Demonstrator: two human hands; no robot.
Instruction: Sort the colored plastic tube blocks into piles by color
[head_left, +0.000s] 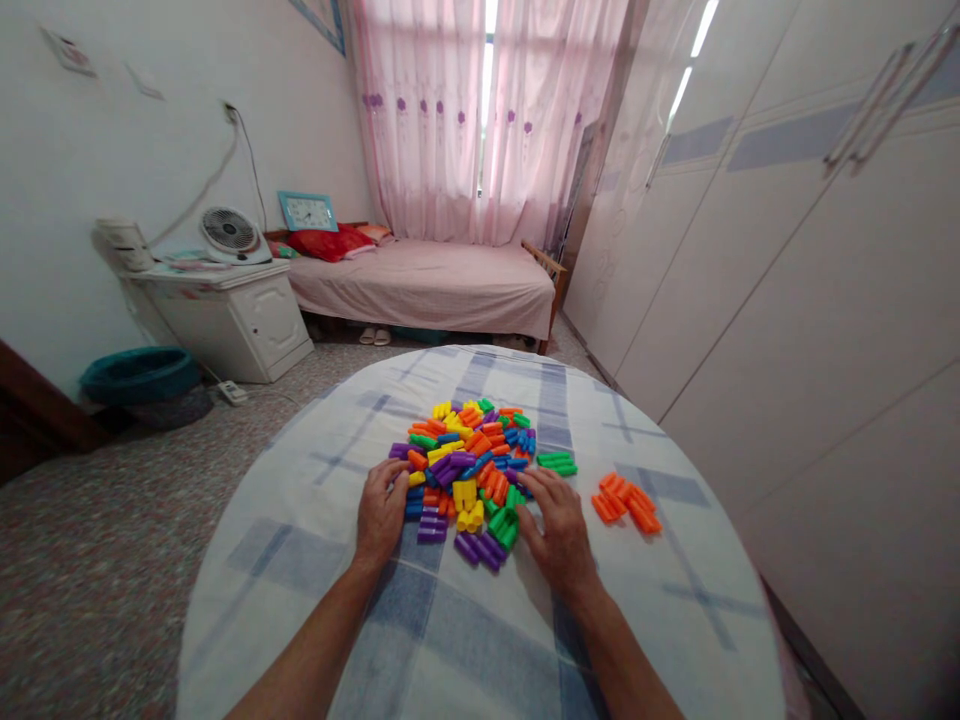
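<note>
A heap of plastic tube-shaped building pieces [465, 465] in yellow, orange, green, blue and purple lies on the round table [300, 600]. My left hand [381, 512] rests at the heap's left edge, fingers apart and bent, close to a yellow piece [416, 479]. At the right edge my right hand [559, 530] is open, its thumb near the green pieces [504, 524] and its fingertips over the heap's border. Purple pieces [480, 549] lie at the near side, between both hands. Neither hand visibly grips a piece; some fingertips are hard to make out.
Several orange pieces [626, 502] form a separate small group right of my right hand. A green piece [556, 463] lies just beyond that hand. Past the table stand a bed [427, 275], a white cabinet [262, 325] and a wardrobe [787, 300].
</note>
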